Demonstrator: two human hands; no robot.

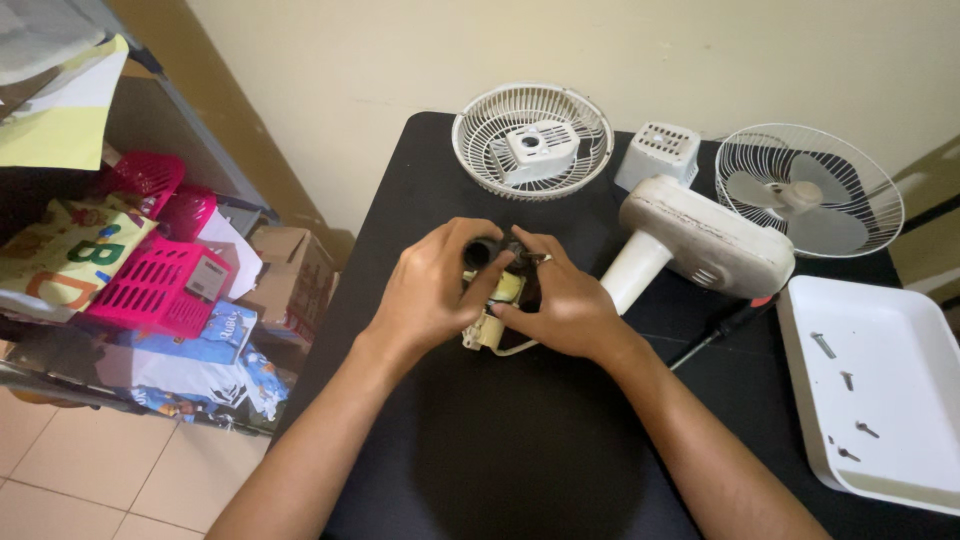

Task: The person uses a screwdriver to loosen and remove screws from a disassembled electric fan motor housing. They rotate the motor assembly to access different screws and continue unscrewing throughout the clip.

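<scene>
Left hand: the left hand [432,290] is curled around the left side of a small dark fan motor with a cream plastic part and a pale wire [498,290]; its grip is closed on the motor, the thumb laid across the front.
Right hand: the right hand [562,305] wraps the motor's right side, its grip also closed on it, fingertips pressed at the top and the lower front.
Motor: it is held between both hands just above the middle of the black worktop [520,460]; much of it is hidden by the fingers.
Far edge of worktop: a round white wire fan guard with a square plastic centre [532,140] lies flat, with a small white vented plastic cover [660,152] just beside it.
Far right corner: a second white wire guard with pale fan blades inside [810,190] rests there.
Right of the hands: a cream plastic fan body with a round neck [700,245] lies on its side, near the right hand; a black-handled screwdriver with a red tip [722,328] lies just beyond it.
Right edge: a white rectangular plastic tray [900,470] holds several loose metal screws [824,346].
Beside the worktop: pink plastic baskets [160,285] sit on a shelf to the left.
</scene>
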